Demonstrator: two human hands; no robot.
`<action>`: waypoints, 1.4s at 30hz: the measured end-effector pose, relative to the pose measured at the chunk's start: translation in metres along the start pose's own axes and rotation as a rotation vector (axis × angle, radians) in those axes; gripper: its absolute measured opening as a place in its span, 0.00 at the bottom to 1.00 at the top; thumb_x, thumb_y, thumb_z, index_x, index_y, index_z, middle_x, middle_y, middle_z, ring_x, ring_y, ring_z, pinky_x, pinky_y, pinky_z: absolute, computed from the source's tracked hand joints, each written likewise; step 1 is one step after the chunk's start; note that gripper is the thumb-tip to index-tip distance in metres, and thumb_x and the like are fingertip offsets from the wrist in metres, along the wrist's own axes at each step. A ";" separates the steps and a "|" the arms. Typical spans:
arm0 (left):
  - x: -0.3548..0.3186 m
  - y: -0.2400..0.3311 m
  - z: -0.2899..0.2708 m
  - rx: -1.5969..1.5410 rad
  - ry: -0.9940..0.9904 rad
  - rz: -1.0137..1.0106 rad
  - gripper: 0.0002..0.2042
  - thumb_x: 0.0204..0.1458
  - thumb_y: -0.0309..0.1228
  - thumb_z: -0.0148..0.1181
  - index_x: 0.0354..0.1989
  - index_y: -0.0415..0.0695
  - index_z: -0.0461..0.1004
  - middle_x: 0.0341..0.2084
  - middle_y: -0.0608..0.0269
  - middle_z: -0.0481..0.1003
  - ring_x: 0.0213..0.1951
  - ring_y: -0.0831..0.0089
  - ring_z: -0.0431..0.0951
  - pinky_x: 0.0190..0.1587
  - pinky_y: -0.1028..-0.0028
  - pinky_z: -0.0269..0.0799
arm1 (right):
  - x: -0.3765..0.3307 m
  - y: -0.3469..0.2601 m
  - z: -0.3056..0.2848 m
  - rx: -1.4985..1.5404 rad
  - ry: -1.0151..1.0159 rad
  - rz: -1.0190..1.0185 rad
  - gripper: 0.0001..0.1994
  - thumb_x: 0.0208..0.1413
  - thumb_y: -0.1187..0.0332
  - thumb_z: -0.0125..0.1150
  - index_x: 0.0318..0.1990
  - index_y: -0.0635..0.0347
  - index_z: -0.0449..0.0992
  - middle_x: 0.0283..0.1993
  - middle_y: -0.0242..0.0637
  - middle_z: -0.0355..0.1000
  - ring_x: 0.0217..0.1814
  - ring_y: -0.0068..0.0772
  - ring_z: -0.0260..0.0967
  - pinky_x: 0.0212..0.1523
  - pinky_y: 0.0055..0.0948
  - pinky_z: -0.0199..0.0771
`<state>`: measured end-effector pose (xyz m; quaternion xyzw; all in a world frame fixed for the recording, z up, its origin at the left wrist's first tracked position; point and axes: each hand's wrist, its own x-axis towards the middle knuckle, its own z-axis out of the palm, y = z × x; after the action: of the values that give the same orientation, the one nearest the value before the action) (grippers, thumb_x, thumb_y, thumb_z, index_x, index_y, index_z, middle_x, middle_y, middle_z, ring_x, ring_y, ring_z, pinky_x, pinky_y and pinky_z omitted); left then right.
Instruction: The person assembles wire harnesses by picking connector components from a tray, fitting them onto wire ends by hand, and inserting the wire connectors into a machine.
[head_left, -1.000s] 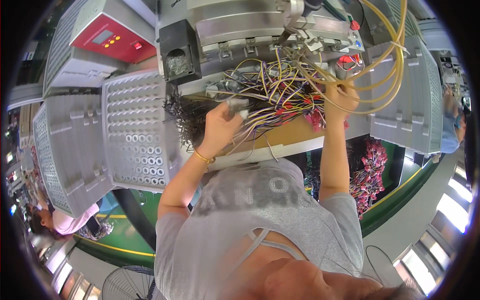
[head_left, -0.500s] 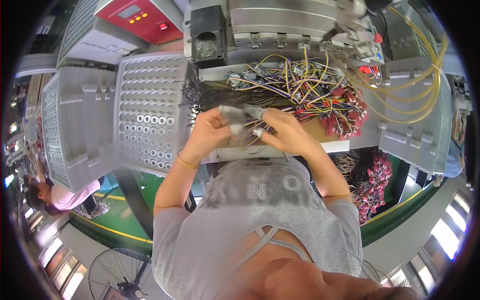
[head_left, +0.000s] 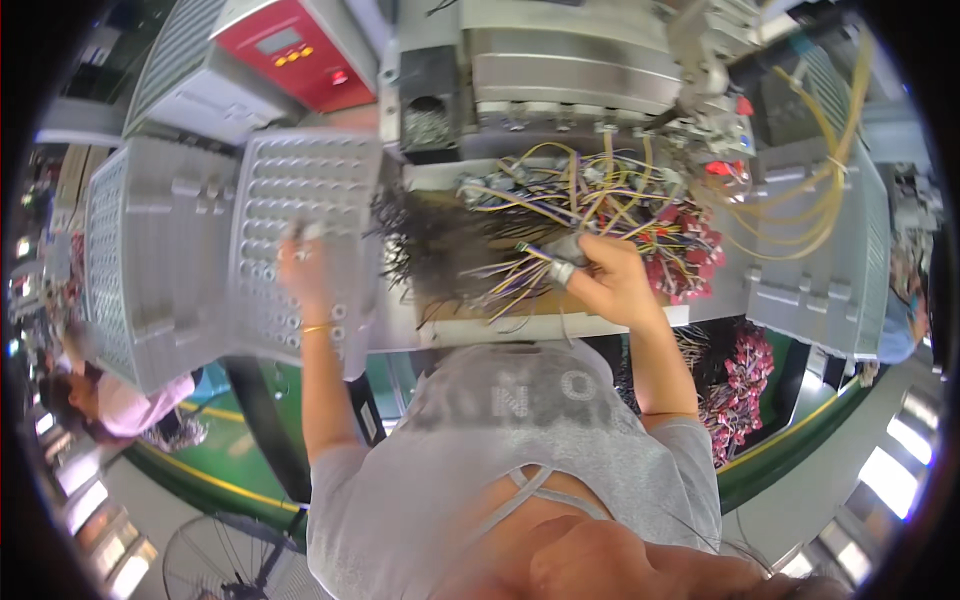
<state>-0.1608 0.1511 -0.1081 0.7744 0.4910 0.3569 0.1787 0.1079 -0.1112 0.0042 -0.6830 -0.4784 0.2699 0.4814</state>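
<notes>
My left hand (head_left: 303, 272) is over the pale tray (head_left: 262, 185) with rows of round pockets, its fingers smeared by motion. Whether it holds anything is hidden by the blur. Several pockets near it hold small ring-shaped parts (head_left: 291, 322). Over the middle of the bench, my right hand (head_left: 612, 283) is closed, with pale covers on thumb and fingertip, pinching a thin wire bundle (head_left: 538, 252) whose yellow and dark ends point up and left. Around it spreads a heap of yellow, purple and white wires (head_left: 560, 195), with red connectors (head_left: 690, 245) on the right and black wire ends (head_left: 405, 235) on the left.
Behind the wires stands a grey metal machine (head_left: 570, 60) with a black box (head_left: 428, 110) beside it. A red-fronted unit (head_left: 300, 55) is at back left. Stacked trays (head_left: 165, 260) flank the left; yellow tubes (head_left: 835, 200) hang right. A person in pink (head_left: 140, 405) is farther left.
My left hand has left my right hand and moved left to the tray. My right hand has shifted slightly right and down, and the wire bundle now shows in it.
</notes>
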 end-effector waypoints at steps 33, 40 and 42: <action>-0.041 0.217 0.025 -1.269 -0.955 -0.152 0.17 0.45 0.18 0.56 0.46 0.35 0.68 0.38 0.63 0.72 0.35 0.81 0.71 0.33 0.83 0.69 | 0.007 0.004 0.004 0.141 0.219 0.080 0.05 0.41 0.76 0.58 0.20 0.65 0.68 0.16 0.24 0.61 0.18 0.10 0.52 0.16 0.16 0.52; -0.039 0.232 0.038 -1.329 -0.973 -0.217 0.11 0.45 0.18 0.54 0.40 0.35 0.72 0.37 0.63 0.72 0.36 0.81 0.71 0.36 0.82 0.69 | 0.007 -0.007 0.004 0.104 0.261 0.085 0.07 0.40 0.75 0.56 0.18 0.64 0.64 0.14 0.26 0.57 0.16 0.13 0.50 0.16 0.18 0.50; -0.035 0.239 0.041 -1.400 -1.017 -0.340 0.11 0.46 0.18 0.53 0.39 0.35 0.72 0.37 0.63 0.72 0.37 0.80 0.71 0.36 0.81 0.69 | 0.007 -0.005 0.004 0.160 0.284 0.143 0.06 0.44 0.72 0.57 0.23 0.64 0.67 0.16 0.24 0.59 0.18 0.12 0.51 0.17 0.18 0.51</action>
<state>0.0113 0.0147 0.0006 0.4688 0.1291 0.1565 0.8597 0.1052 -0.1032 0.0073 -0.7061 -0.3326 0.2417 0.5765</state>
